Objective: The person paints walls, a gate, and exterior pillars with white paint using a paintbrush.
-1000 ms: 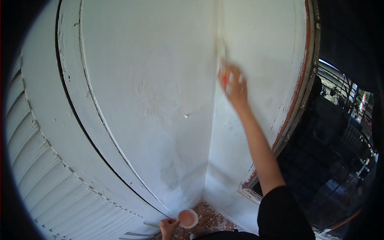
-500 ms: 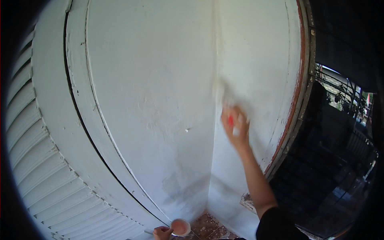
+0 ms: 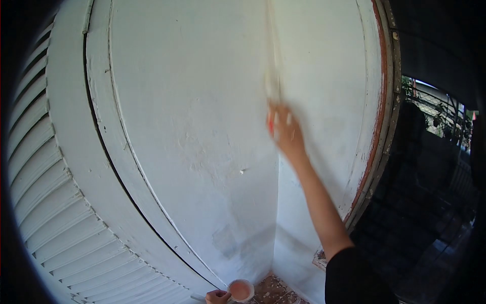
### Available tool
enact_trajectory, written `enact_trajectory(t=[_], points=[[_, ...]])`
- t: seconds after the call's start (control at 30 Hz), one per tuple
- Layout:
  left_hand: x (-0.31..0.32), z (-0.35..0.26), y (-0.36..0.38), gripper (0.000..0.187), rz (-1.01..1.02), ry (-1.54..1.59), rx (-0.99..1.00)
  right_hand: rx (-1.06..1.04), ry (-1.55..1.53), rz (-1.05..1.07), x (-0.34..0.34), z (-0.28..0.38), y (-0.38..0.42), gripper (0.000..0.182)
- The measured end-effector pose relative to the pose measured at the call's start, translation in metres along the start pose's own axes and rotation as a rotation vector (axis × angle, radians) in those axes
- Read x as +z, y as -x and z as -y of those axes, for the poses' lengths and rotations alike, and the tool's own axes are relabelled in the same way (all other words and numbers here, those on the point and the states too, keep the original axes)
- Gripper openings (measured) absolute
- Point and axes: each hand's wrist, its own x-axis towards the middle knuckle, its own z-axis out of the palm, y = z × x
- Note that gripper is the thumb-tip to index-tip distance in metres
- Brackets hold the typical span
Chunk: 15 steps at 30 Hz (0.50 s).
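My right hand (image 3: 287,130) is closed around a paintbrush (image 3: 270,123) with a red handle, raised at the corner where two white walls meet. Motion blurs the brush's pale head, which points upward along the corner line. Down at the bottom edge, the fingers of my left hand (image 3: 217,297) pinch the side of a small round cup (image 3: 251,292) with a white rim and pinkish-orange contents. Part of the left hand is cut off by the frame.
White louvre slats (image 3: 61,202) run down the left side, beside a panel with a dark gap. A worn reddish-brown wooden edge (image 3: 380,101) borders the right wall, with a dark area beyond. Speckled brown floor (image 3: 273,290) shows below.
My right hand has moved up and slightly left with the paintbrush along the corner. My left hand and the cup appear a little further right as the view shifts.
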Motion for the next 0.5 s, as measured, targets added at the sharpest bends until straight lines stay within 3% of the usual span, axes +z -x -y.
enact_trajectory(t=[0.07,0.13,0.2,0.27,0.4,0.43,0.47,0.5], points=[[-0.001,0.006,-0.006,0.020,0.018,-0.086,-0.040,-0.009,0.076,0.176,-0.001,0.025,0.086,0.044],[-0.003,0.010,-0.012,0.021,0.021,-0.101,-0.045,0.021,-0.117,0.319,-0.011,0.040,0.165,0.044],[-0.003,0.014,-0.017,0.022,0.034,-0.116,-0.059,0.132,-0.253,0.450,-0.037,0.053,0.218,0.039],[0.000,0.014,-0.018,0.022,-0.007,-0.069,0.063,0.197,-0.310,0.566,-0.053,0.052,0.229,0.037],[0.004,-0.004,-0.021,0.023,0.019,-0.190,0.014,0.291,-0.549,0.340,-0.079,0.038,0.177,0.031],[0.006,-0.001,-0.023,0.023,0.030,-0.181,0.001,0.191,-0.471,0.107,-0.079,0.035,0.145,0.030],[0.011,0.004,-0.026,0.025,0.027,-0.172,0.021,0.323,-0.529,0.258,-0.087,0.026,0.107,0.030],[0.015,0.006,-0.025,0.026,0.024,-0.161,0.040,0.231,-0.405,0.089,-0.081,0.014,0.073,0.030]])
